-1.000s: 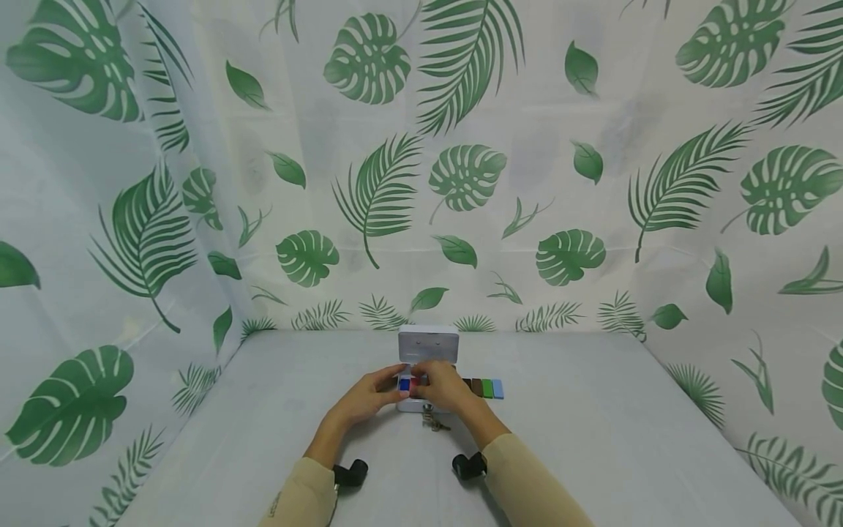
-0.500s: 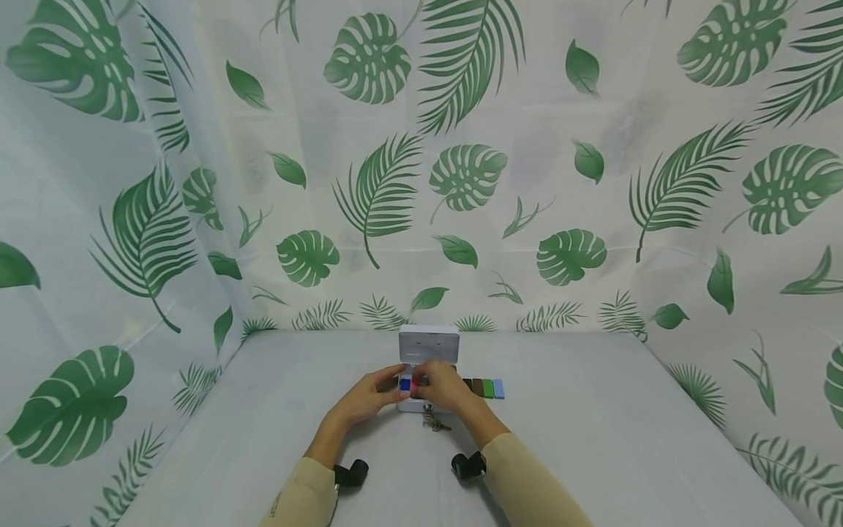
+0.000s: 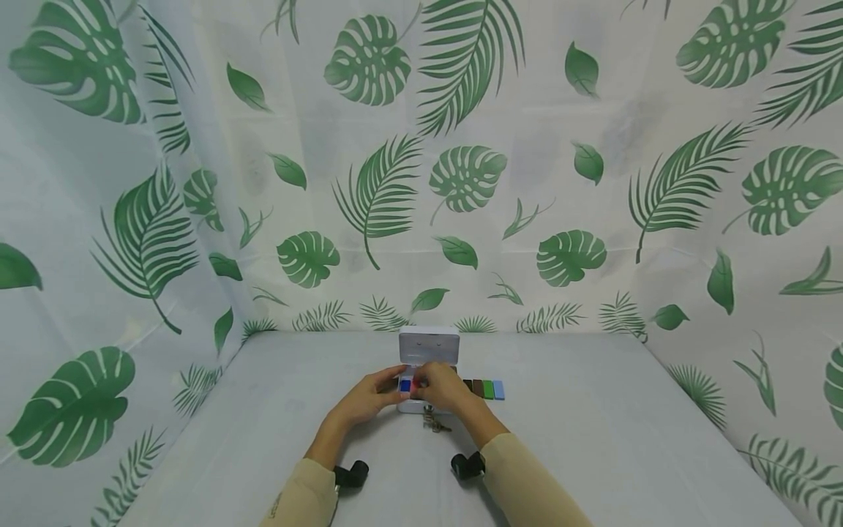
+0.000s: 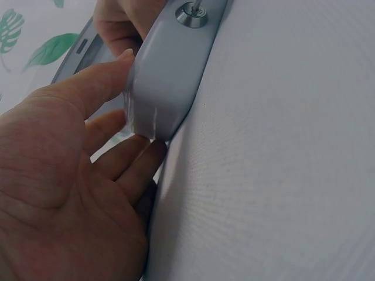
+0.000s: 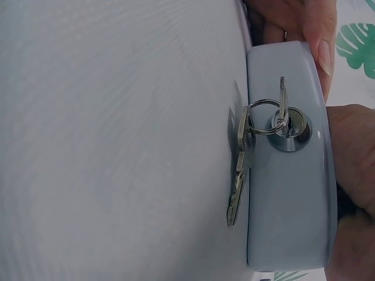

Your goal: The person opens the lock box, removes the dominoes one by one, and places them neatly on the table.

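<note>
A small white metal cash box (image 3: pixel 411 405) stands with its lid (image 3: pixel 429 348) raised. My left hand (image 3: pixel 364 397) grips its left end; in the left wrist view the thumb lies at the rim and the other fingers touch the outer side wall. My right hand (image 3: pixel 443 384) reaches over the front rim with curled fingers and pinches a red block (image 3: pixel 415 383), mostly hidden by the fingers. Left of it inside the box shows a dark blue block (image 3: pixel 405 385). A key (image 5: pixel 282 96) sits in the front lock (image 5: pixel 291 130), with more keys (image 5: pixel 237 175) hanging from its ring.
Right of the box, a row of flat coloured blocks lies on the white table (image 3: pixel 593 439), including a brown block (image 3: pixel 478 389), a green block (image 3: pixel 488 389) and a light blue block (image 3: pixel 498 390). Leaf-printed curtains (image 3: pixel 500 256) enclose the table's back and sides.
My right fingers shift slightly inside the box around the red block. The left hand, the box and the row of blocks stay in place.
</note>
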`<state>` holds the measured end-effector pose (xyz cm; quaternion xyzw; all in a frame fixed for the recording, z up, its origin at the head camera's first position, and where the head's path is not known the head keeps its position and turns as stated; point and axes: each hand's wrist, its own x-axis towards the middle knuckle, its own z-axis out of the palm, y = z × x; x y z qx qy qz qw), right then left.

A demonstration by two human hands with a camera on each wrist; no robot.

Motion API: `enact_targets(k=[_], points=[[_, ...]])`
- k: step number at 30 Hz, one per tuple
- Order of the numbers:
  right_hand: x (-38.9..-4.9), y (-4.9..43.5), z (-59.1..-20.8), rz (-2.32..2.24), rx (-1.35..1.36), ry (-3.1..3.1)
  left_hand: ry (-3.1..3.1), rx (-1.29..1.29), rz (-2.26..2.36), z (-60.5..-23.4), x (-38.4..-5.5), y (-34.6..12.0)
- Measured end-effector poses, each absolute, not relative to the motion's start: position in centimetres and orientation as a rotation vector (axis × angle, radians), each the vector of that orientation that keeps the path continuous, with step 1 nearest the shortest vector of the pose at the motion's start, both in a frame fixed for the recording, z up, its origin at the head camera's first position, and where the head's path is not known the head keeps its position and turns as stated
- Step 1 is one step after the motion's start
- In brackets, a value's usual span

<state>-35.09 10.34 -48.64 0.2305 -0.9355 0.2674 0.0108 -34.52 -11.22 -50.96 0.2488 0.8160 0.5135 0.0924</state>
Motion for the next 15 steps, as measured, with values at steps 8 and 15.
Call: enact_targets(k=[8,15], points=[[-35.17,10.37,-48.82,0.828,0.734,-2.907,2.415,0.759,1.537,-51.12,-34.58,-11.26],[-35.09,10.28,-48.61,0.854,0.715,-2.919,2.424,0.74,1.526,-51.0,-34.46,-11.25]])
